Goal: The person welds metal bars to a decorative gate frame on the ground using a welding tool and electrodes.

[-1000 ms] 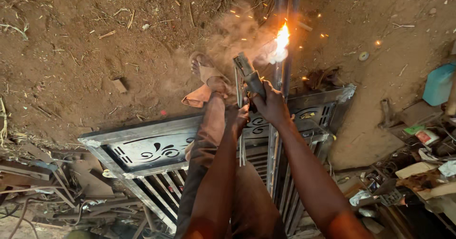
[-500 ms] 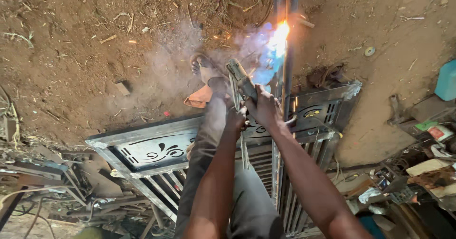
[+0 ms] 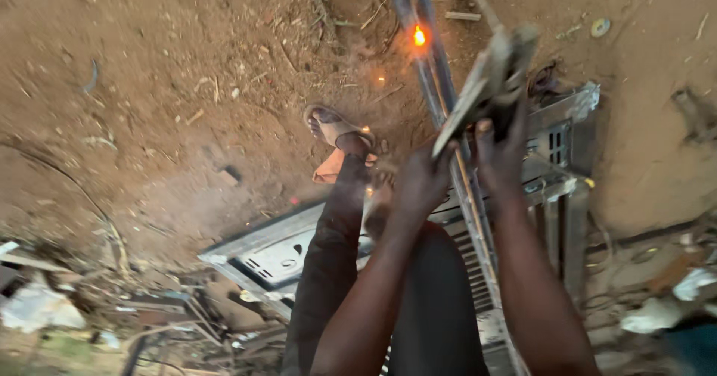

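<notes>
The person's left hand [image 3: 420, 185] and right hand [image 3: 502, 148] are both raised above the brown dirt ground [image 3: 149, 85]. The right hand is closed around the handle of a grey metal welding tool [image 3: 485, 81], which tilts up toward the top edge of the view. The left hand is curled beside it, with its fingertips touching the tool's lower end. Just beside the tool, long dark metal bars [image 3: 433, 70] run up the middle, with a small orange glowing spot [image 3: 419, 36] on them. Below lies a grey metal gate panel [image 3: 284, 253]. The person's foot in a sandal [image 3: 336, 129] rests on the dirt near the panel's top edge.
</notes>
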